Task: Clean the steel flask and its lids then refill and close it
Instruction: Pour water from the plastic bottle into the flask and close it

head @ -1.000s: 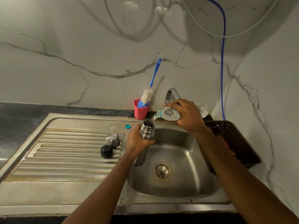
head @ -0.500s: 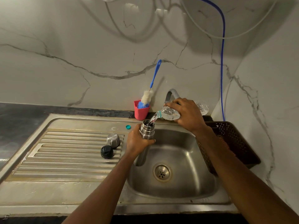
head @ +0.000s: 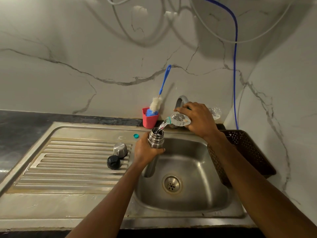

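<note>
A: Where is the steel flask (head: 156,138) at this point?

B: Upright over the left side of the sink basin (head: 188,201), mouth open. The left hand (head: 145,150) is wrapped round its body just below the ribbed neck. Whether its foot rests on the basin wall I cannot tell.

A: And the other hand?

B: The right hand (head: 199,119) grasps a clear plastic bottle (head: 179,119), tipped neck-down, and a thin stream of water (head: 160,128) falls from it into the flask. I'd call this the refill step.

A: What could spoil it?

B: The flask's mouth is narrow, and the bottle's neck hangs just above it to the right, not touching. Tip the bottle steeper and the stream could overshoot the rim and run down the outside onto the gripping fingers. Wet steel may slip. The level inside is hidden, so overfilling is the other risk, though a spill would land in the basin.

A: The lids?

B: Both off, on the draining board (head: 68,165) to the left: the steel cap (head: 120,149) and, just in front of it, the black stopper (head: 113,161). A green bottle cap (head: 136,135) lies near the board's back edge. A careless left forearm could knock them.

A: Further out?

B: A red cup (head: 149,121) holding a brush (head: 157,103) by the wall, and a brown basket (head: 247,148) right of the sink.
</note>
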